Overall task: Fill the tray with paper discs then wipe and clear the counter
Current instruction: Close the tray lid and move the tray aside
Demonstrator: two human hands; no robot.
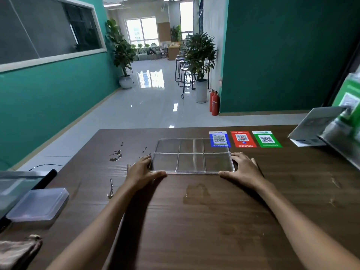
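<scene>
**Clear tray held at both short ends, compartments empty**

The tray (191, 155) is a transparent, six-compartment plastic piece lying flat on the wooden desk (214, 221), at about 12 o'clock from the person. The left hand (141, 171) holds its 9 o'clock end, thumb curled along the near edge and fingers lying up the side; the right hand (244, 168) mirrors this at the 3 o'clock end. Both are closed lightly onto the rim rather than clamped hard.

I judge the tray light and stiff, thin-walled and fairly smooth (so likely slippery under damp fingers). Its far right corner overlaps the blue QR sticker (219, 139). Water puddles (196, 191) sit at 6 o'clock of the tray, and more streaks (116, 154) at its 10 o'clock, so the desk may let it slide easily. The two-ended rim grip seems the sound one: it keeps the tray level and avoids flexing the dividers.

No paper discs are visible. A folded cloth (17, 252) lies at 8 o'clock, beside a lidded plastic box (39, 204).
</scene>
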